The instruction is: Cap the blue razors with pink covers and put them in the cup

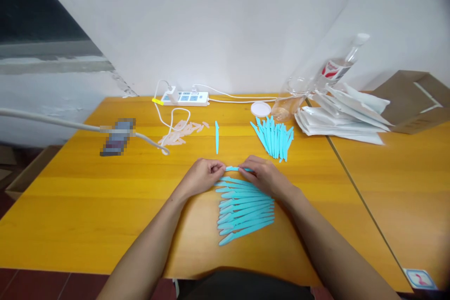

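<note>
Left hand [202, 176], right hand [263, 176]: gripping turquoise stick [232, 168]. Bottle [335, 69] (contents unclear): rear right. Left table edge [47, 173]: well apart from hands.

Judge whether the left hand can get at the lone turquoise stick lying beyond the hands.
Probably yes: nothing visible lies between the left hand and the lone turquoise stick, though its fingertips hold another stick.

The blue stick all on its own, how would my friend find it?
On the yellow table, find the white power strip by the wall. Nearer the camera, between the pale pieces and the blue heap, lies the stick. It's alone, apart from heap, row and held stick.
</note>
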Tool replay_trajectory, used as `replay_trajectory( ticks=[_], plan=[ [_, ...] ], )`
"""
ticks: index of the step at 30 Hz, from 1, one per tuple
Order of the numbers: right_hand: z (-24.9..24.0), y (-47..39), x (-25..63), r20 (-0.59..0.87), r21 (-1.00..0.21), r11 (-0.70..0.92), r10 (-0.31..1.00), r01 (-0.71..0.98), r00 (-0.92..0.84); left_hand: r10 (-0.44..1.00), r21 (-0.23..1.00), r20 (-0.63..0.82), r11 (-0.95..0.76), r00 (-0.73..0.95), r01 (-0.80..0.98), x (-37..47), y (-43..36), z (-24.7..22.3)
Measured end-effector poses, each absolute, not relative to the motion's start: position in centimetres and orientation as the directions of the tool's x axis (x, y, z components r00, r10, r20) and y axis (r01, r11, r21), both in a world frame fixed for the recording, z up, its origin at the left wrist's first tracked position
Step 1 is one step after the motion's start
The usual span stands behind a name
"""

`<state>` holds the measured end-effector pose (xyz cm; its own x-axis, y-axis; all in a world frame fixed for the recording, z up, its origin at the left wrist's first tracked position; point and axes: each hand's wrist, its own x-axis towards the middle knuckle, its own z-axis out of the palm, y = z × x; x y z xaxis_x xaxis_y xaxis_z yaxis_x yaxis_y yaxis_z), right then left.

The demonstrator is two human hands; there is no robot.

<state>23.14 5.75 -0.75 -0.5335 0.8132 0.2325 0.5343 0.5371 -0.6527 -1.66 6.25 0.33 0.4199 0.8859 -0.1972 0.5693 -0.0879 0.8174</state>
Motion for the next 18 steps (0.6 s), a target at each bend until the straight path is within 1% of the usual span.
replay_trajectory(
  ticks=[5, 7, 10, 12, 14, 16, 17, 18],
  plan=[
    [1.0, 4.7, 23.2, 0.05, -0.698, 0.485, 0.766, 0.527, -0.64, 0.775, 0.797, -0.314, -0.098, 0.548, 0.595, -2.6, 5.7, 1.4],
    [1.4, 4.3, 23.3, 0.004, -0.698, 0.471, 0.755, 0.539, -0.656, 0.763, 0.792, -0.347, -0.073, 0.546, 0.606, -3.3, 5.7, 1.7],
    [1.9, 4.9, 23.3, -0.029, -0.666, 0.446, 0.785, 0.598, -0.619, 0.823, 0.797, -0.323, -0.03, 0.468, 0.603, -4.7, 6.4, 1.7],
    [2.2, 6.2, 22.5, -0.048, -0.608, 0.367, 0.868, 0.704, -0.494, 0.913, 0.783, -0.229, -0.034, 0.338, 0.622, -5.8, 7.3, 1.4],
    [2.4, 8.2, 20.7, -0.048, -0.533, 0.24, 0.949, 0.811, -0.312, 0.984, 0.727, -0.074, -0.058, 0.162, 0.684, -7.0, 8.6, 0.8],
    [2.5, 10.5, 18.0, -0.003, -0.459, 0.182, 0.978, 0.869, -0.207, 0.995, 0.626, 0.095, -0.074, 0.018, 0.776, -8.1, 9.8, 0.3],
    [2.4, 11.6, 16.6, 0.026, -0.424, 0.157, 0.987, 0.892, -0.161, 0.987, 0.558, 0.161, -0.076, -0.017, 0.826, -8.6, 10.3, 0.1],
    [2.4, 12.7, 15.2, 0.025, -0.397, 0.131, 0.991, 0.909, -0.132, 0.979, 0.484, 0.203, -0.07, -0.034, 0.873, -9.0, 10.8, -0.1]
  ],
)
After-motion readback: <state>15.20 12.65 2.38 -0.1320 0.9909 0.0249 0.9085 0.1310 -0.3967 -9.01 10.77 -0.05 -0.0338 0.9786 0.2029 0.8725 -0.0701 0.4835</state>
